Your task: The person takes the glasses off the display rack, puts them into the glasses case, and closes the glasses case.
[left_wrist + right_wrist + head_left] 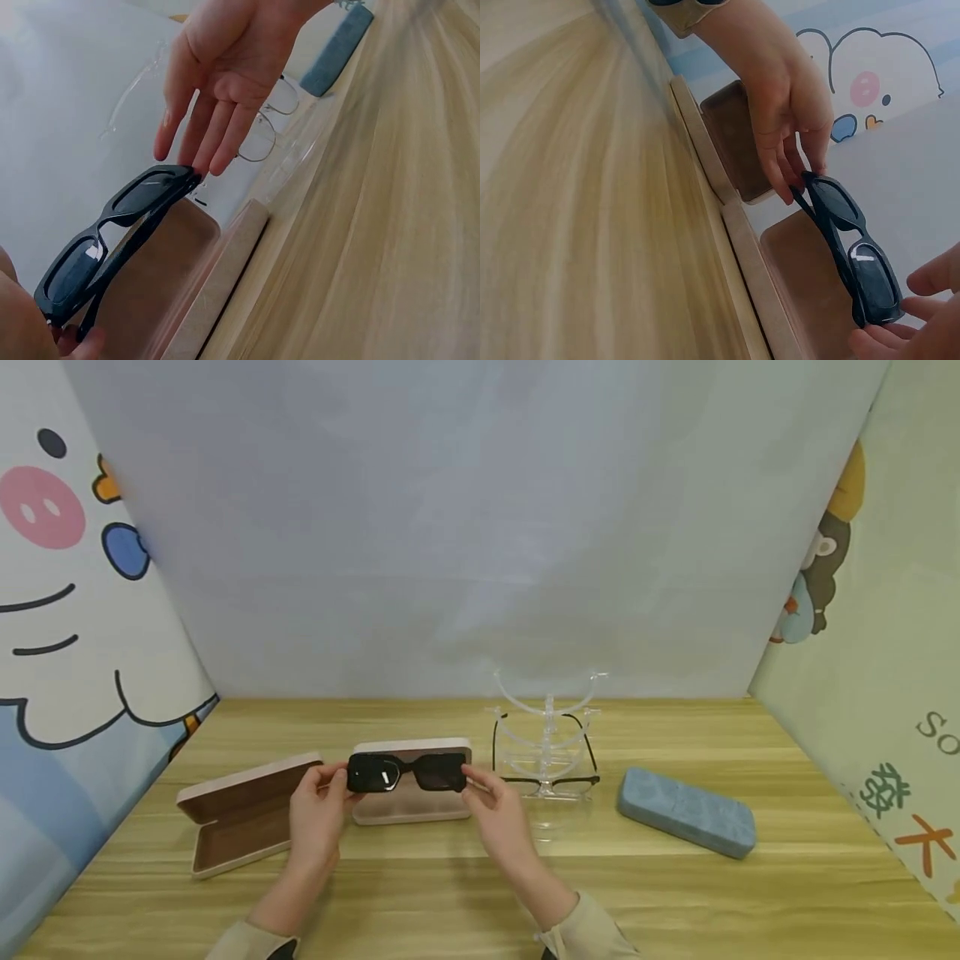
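Black sunglasses (407,772) hang level above an opened pale case (412,811), lenses facing the head view. My left hand (317,817) pinches their left end between thumb and fingers. At the other end my right hand (501,822) touches the frame; in the left wrist view that hand (236,82) has its fingers extended, their tips at the hinge corner. The right wrist view shows the temples of the sunglasses (853,251) folded behind the lenses, and the left hand (791,112) holding one corner.
A second opened case (243,827), brown inside, lies at the left. Right of the middle stands a clear display rack (547,747) with thin-framed glasses (597,780) at its lower level. A closed blue case (686,812) lies farther right. Printed cloths hang at both sides.
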`<state>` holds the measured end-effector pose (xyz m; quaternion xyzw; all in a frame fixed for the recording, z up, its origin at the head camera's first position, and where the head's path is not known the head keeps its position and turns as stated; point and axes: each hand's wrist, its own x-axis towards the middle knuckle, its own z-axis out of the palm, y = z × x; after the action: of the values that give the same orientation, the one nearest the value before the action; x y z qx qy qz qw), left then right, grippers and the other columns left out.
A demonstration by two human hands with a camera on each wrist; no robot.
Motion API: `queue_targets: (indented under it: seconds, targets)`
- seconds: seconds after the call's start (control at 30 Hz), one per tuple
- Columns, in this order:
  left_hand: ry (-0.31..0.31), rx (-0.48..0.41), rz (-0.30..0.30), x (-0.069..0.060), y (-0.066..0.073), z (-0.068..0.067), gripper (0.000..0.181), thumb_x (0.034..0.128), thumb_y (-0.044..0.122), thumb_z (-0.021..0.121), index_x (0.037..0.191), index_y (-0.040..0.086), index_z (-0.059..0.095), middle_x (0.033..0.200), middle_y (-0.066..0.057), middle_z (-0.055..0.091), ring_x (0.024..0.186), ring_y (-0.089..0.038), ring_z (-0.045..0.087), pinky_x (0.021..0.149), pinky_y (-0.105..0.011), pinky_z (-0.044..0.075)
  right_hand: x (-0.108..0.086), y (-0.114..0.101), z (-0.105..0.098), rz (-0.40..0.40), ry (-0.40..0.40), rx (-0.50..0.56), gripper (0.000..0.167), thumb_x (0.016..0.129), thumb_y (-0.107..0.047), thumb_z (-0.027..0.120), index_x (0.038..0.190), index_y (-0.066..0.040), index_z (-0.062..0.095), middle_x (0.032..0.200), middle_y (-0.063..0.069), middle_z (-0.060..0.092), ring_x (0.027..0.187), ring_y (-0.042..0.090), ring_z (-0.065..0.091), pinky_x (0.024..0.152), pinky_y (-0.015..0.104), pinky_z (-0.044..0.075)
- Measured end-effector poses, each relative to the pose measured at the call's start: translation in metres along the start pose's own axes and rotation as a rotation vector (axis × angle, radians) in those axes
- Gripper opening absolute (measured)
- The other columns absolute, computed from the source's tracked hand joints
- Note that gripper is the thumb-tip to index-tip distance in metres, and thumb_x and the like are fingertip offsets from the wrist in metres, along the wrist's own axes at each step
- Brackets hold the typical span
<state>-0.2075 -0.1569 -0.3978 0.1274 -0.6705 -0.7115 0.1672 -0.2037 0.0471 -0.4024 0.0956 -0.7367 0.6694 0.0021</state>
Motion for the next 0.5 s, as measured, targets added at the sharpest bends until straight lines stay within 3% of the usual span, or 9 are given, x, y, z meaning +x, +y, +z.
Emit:
queue_targets:
  seconds: [0.13, 0.23, 0.37, 0.5]
  targets:
    - [-0.066, 0.112, -0.062, -0.001, -0.001, -0.002, 0.026, 0.0949, 0.005, 0.041, 0.115, -0.011, 0.043, 0.114, -0.018, 0.044, 0.079, -0.003, 0.055, 0.073, -0.022, 0.052, -0.001, 0.003, 0.001, -0.005, -0.033, -0.082, 0.036, 0.092, -0.009, 0.051, 0.126, 0.000, 0.050, 0.133, 0.023, 0.044, 0.120, 0.037, 0.046, 0.095, 0.044, 0.042]
    - [-0.112, 0.241, -0.083, -0.002, -0.001, -0.002, 0.031, 0.0938, 0.008, 0.041, 0.121, -0.008, 0.042, 0.119, -0.022, 0.044, 0.089, -0.017, 0.058, 0.078, -0.025, 0.050, -0.002, 0.006, 0.003, -0.003, -0.035, -0.148, 0.036, 0.091, -0.011, 0.052, 0.125, -0.002, 0.052, 0.133, 0.024, 0.044, 0.120, 0.037, 0.045, 0.096, 0.043, 0.042]
    - [-0.158, 0.353, -0.069, -0.004, -0.002, -0.001, 0.039, 0.0921, 0.010, 0.043, 0.126, -0.010, 0.041, 0.121, -0.027, 0.047, 0.106, -0.033, 0.053, 0.083, -0.032, 0.046, -0.001, 0.009, 0.004, -0.021, -0.011, -0.261, 0.033, 0.089, -0.012, 0.055, 0.121, -0.003, 0.056, 0.128, 0.022, 0.048, 0.117, 0.038, 0.048, 0.095, 0.045, 0.042]
    - [-0.169, 0.420, -0.050, -0.004, -0.005, -0.001, 0.042, 0.0912, 0.010, 0.045, 0.128, -0.011, 0.041, 0.122, -0.029, 0.048, 0.110, -0.037, 0.050, 0.086, -0.037, 0.045, -0.001, 0.012, 0.007, -0.068, 0.004, -0.415, 0.030, 0.085, -0.011, 0.059, 0.113, -0.004, 0.060, 0.120, 0.018, 0.055, 0.112, 0.036, 0.050, 0.094, 0.049, 0.041]
